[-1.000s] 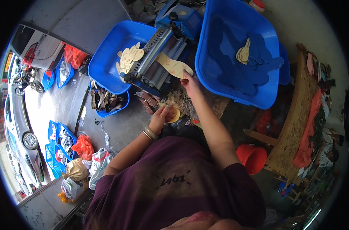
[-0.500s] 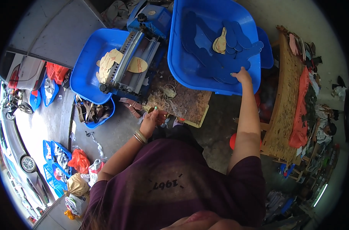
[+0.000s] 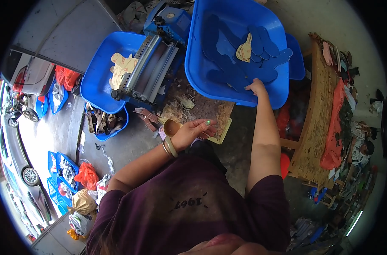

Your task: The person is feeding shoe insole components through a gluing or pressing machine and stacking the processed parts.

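Note:
My right hand (image 3: pixel 257 87) reaches over the near rim of a large blue tub (image 3: pixel 193 63). Its fingers are closed at the edge of a dark blue insole-shaped piece (image 3: pixel 221 76), one of several lying loosely in there. Among them sits a small stack of cream pieces with printed backing (image 3: pixel 244 50). In front of my body, my left hand (image 3: pixel 197 131) is empty, its fingers apart and slightly bent. Beside its wrist shows a brown bowl-like thing (image 3: pixel 172 127). Farther left stands a blue machine with metal rollers (image 3: pixel 151 72), nothing lying on the rollers.
A second blue tub (image 3: pixel 96 72) beyond the rollers holds cream pieces (image 3: pixel 123 70). Below it, a smaller blue basket (image 3: pixel 112 123) contains brown strips. A worn board (image 3: pixel 210 110) with tangled string lies between machine and big tub. A wooden bench (image 3: pixel 306 140) stands at right.
The cream piece on the rollers is gone from them. My right hand has shifted left along the blue pieces. My left hand has moved right with its fingers spread more, uncovering the brown bowl-like thing.

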Tool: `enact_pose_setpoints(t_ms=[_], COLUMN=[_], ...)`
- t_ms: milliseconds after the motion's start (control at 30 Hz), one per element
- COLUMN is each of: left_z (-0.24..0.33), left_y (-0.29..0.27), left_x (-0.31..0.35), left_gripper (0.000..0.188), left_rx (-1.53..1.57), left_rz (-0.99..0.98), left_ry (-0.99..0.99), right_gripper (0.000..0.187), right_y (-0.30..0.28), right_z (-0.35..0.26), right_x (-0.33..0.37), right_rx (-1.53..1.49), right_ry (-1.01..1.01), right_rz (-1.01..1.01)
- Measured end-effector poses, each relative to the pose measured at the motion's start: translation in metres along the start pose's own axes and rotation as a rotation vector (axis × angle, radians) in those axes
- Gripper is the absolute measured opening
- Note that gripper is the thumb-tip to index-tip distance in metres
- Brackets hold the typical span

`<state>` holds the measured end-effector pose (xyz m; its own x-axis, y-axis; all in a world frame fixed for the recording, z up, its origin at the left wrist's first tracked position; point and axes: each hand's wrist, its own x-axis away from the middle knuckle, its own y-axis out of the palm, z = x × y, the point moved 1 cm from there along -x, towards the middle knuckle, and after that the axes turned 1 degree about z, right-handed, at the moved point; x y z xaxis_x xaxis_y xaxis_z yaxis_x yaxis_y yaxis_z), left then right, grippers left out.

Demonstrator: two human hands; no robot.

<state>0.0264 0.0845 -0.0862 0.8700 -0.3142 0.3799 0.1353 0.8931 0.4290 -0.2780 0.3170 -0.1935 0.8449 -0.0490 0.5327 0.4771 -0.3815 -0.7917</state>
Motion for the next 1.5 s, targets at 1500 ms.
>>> enact_pose_setpoints(t_ms=[1500], left_z=[-0.027], left_y=[-0.069], left_x=[-0.003], left_gripper=[0.043], left_rx=[0.442], left_rz=[0.152], left_ry=[0.227], right_gripper=[0.026], right_y=[0.105], right_z=[-0.06], right_x=[0.24], right_rx=[-1.542], right_ry=[-0.372], right_rz=[-0.647])
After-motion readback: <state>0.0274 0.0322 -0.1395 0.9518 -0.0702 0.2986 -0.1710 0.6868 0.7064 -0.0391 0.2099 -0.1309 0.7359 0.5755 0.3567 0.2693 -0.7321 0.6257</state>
